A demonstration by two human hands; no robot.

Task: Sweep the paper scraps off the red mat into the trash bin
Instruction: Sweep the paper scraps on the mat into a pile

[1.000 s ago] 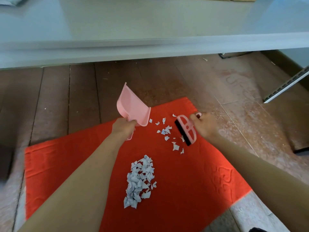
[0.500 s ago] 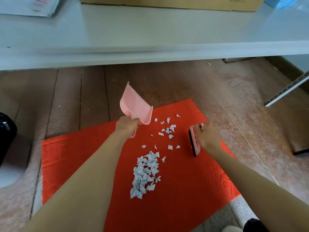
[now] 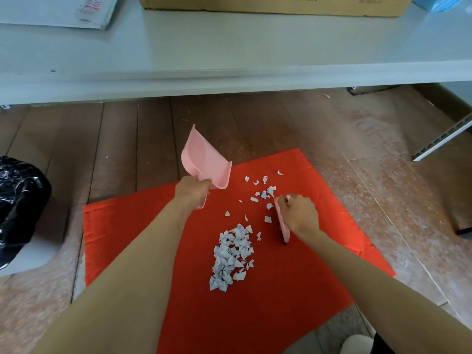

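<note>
Looking down, I see two bare arms reach out over the red mat [image 3: 281,302], which lies flat on the wooden floor [image 3: 153,134]. Closest to me on the mat sits a big pile of paper scraps [image 3: 231,254], white and pale blue, all bunched together near the middle. Just to the right of the pile is the right hand [image 3: 300,213]. Its fingers are curled tight around a thin pink brush [image 3: 283,223], which stands on its edge on the mat, and a bit of black bristle peeks out at its near end. Some loose scraps [image 3: 265,194] lie spread out past the pile, close to the far end of the brush. A little farther off, the left hand [image 3: 192,189] grips the handle of a pink dustpan [image 3: 205,162]. The dustpan is tipped up, with its open end pointing up and away from me, over the far edge of the mat. I cannot tell if it touches the mat. The trash bin [image 3: 20,200], lined with a shiny black bag, stands on the floor at the left, off the mat and well apart from the scraps. Past the floor is a white shelf [image 3: 229,54] with a cardboard box [image 3: 268,5] at its back.
</note>
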